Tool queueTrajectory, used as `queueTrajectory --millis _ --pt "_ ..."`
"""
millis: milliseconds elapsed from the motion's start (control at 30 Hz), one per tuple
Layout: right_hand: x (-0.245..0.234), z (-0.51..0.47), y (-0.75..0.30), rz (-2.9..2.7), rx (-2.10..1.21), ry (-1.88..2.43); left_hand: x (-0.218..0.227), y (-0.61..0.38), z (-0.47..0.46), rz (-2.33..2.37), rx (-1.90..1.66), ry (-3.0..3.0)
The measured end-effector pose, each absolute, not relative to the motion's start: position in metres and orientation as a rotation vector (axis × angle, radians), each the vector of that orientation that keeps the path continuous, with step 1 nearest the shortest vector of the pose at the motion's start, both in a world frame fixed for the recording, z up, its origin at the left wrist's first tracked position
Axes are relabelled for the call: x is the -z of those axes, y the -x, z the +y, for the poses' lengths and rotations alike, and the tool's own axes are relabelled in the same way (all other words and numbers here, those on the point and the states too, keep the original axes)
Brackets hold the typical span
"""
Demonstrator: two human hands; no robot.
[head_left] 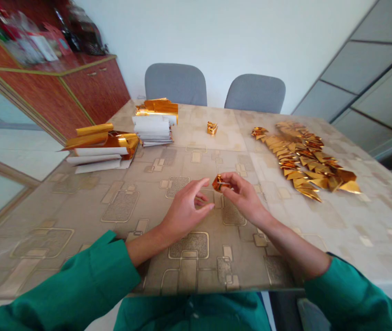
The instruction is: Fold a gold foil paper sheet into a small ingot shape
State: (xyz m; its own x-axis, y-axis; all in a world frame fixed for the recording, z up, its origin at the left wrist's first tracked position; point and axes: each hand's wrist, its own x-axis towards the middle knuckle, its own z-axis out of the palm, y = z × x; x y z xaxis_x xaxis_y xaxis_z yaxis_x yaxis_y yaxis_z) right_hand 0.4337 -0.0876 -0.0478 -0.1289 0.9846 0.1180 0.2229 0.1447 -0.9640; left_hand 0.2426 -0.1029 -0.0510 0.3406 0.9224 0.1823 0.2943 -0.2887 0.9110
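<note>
Between the thumb and fingers of my right hand (242,195) is a small folded piece of gold foil paper (219,184), held above the table. My left hand (189,204) is just left of it, thumb and fingers apart, with nothing in it and not touching the foil. Farther back on the table stands a small folded gold foil piece (212,128). Many pointed, folded gold foil pieces (306,158) lie in overlapping rows on the right.
Stacks of gold foil sheets with white backs (102,149) lie at the left, beside another stack (154,126) behind. A patterned cloth covers the table (113,248). Two grey chairs (175,85) stand at the far side. A wooden cabinet (92,87) is at back left.
</note>
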Motion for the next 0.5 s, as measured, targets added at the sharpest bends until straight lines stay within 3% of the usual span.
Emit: queueTrajectory --millis 167,500 --pt "0.048 0.000 -0.473 -1.746 -0.669 1.402 0.049 -0.225 -0.101 1.037 -0.929 -1.870" --pt "0.066 0.120 -0.507 -1.760 -0.397 1.612 0.066 -0.217 -0.100 0.990 -0.961 -1.966"
